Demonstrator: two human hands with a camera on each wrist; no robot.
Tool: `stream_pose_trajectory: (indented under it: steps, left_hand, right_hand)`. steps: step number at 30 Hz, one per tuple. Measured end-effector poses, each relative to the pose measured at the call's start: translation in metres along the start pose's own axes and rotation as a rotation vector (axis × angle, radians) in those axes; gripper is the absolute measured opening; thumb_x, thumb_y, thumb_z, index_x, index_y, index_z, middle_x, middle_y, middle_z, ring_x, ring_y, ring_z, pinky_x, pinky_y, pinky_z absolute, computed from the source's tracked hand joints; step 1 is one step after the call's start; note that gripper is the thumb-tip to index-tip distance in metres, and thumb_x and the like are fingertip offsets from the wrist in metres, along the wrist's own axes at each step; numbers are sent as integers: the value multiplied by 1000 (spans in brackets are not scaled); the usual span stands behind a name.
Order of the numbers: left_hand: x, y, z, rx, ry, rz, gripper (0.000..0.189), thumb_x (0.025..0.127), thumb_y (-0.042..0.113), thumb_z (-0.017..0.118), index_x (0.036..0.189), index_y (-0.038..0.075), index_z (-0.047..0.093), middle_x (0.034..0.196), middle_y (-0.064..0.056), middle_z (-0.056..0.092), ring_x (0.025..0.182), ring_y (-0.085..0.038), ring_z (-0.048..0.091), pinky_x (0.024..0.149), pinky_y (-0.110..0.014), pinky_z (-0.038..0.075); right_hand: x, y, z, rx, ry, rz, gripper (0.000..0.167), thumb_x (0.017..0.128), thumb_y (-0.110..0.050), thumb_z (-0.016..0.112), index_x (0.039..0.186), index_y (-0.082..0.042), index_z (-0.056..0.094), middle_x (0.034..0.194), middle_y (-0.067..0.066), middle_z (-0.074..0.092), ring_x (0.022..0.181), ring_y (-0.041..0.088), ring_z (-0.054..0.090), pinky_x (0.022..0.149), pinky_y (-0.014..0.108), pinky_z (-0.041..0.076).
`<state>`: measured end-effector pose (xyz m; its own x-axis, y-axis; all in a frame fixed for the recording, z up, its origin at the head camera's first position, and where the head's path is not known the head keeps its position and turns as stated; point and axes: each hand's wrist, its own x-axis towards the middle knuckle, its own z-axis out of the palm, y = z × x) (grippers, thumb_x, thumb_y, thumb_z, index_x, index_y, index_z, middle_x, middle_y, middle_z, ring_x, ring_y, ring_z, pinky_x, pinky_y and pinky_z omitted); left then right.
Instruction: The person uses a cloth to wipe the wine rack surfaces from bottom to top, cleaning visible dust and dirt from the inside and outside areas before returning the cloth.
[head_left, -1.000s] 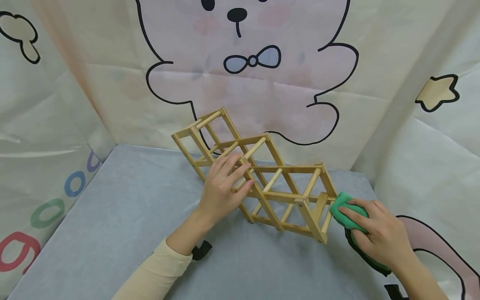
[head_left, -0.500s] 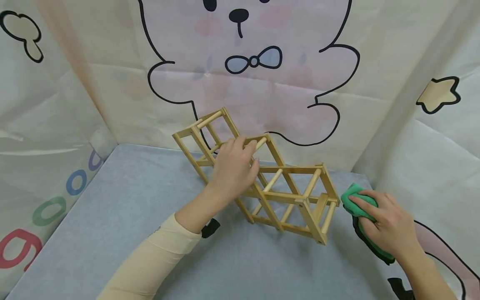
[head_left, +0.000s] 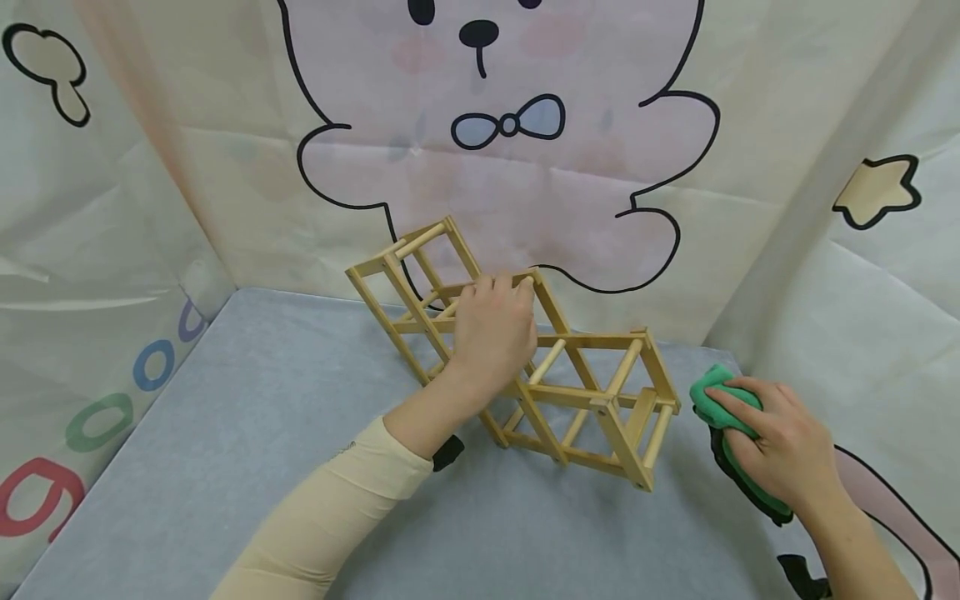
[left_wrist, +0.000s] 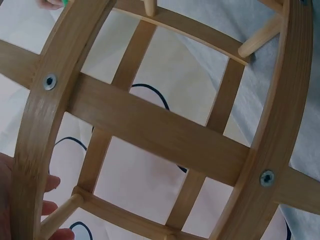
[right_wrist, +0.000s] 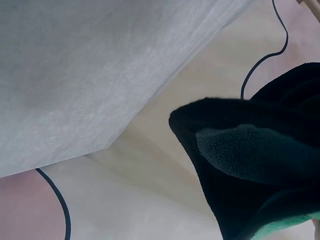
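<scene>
A pale wooden lattice rack (head_left: 600, 341) with round rods lies slanted over the table, its left end raised in the head view. My left hand (head_left: 495, 333) grips its upper middle part; in the left wrist view, fingertips (left_wrist: 51, 183) curl past a rod behind the flat slats. To the right of the rack, apart from it, my right hand (head_left: 783, 442) holds a bunched green cloth (head_left: 723, 402). A green flap with a black edge hangs below that hand. In the right wrist view the cloth (right_wrist: 260, 150) looks mostly dark, and my fingers are almost wholly hidden.
A blue-grey cloth covers the table (head_left: 247, 433). Behind it hangs a sheet (head_left: 510, 200) printed with a cartoon animal, close to the rack's raised end. Pale printed sheets also close off the left and right sides.
My left hand has moved up and right along the rack to its upper middle part. My right hand has drawn the green cloth away from the rack's right end, outward to the right.
</scene>
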<state>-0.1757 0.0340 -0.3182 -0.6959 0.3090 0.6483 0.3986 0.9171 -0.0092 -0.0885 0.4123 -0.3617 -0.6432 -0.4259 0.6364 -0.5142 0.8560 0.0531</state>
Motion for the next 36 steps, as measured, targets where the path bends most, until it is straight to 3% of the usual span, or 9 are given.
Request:
stream_pose_trajectory:
  steps: [4,12,18,25,36]
  left_hand:
    - [1,6,7,96,41,2,16,97,15,66,103,11,80,91,-7,72,82,-23,68,64,-29,53]
    - [5,16,10,241,62,-23,33,108,10,53,90,11,81,86,-6,73,76,-19,68,56,-24,49]
    - [6,17,8,255,19,-21,36,108,10,55,79,14,76,73,-1,61,63,-13,54,52,-23,39]
    - [3,15,9,275,72,-11,46,110,9,51,67,17,64,67,1,53,58,-11,42,49,-22,29]
    - [-7,5,-5,150,167,86,29,98,4,64,72,16,69,73,-3,63,64,-16,58,50,-24,37]
  right_hand:
    - [0,-1,0,3,-8,11,42,86,-20,45,108,-10,80,114,15,69,93,33,59,38,30,35]
    - [-3,0,1,5,-19,17,43,84,-17,47,109,-10,80,114,15,69,93,36,59,40,32,36]
    - [-5,1,2,8,-11,23,43,84,-17,46,110,-9,80,115,15,69,93,36,59,40,32,37]
    - [-9,3,2,13,-7,30,43,84,-17,46,109,-8,80,114,15,69,93,36,59,40,30,35]
    - [-14,7,-1,0,-14,69,42,82,-14,50,110,-9,81,116,13,69,97,34,59,39,29,34]
